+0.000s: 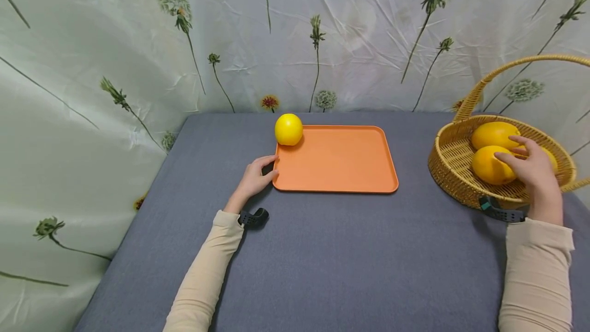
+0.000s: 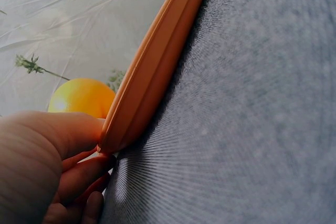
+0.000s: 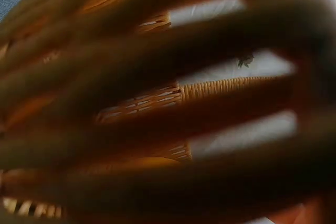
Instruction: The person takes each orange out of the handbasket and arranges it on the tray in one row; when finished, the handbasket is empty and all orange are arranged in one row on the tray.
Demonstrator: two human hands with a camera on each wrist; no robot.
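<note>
Head view shows one round yellow fruit (image 1: 288, 129) already lying on the flat orange plastic tray (image 1: 341, 168), at its far left corner. Other yellow-orange fruits, at least two, are in the woven wicker basket with a handle (image 1: 449, 163) at the right side of the grey cloth table (image 1: 322, 260), so I judge the work is near its beginning. The right hand (image 1: 534, 173) is inside the basket, its fingers spread and laid around the nearer oval fruit (image 1: 490, 165), grasping it but not lifting yet. The left hand (image 1: 255, 175) pinches the tray's near left corner between thumb and fingers; the left wrist view confirms this grip
</note>
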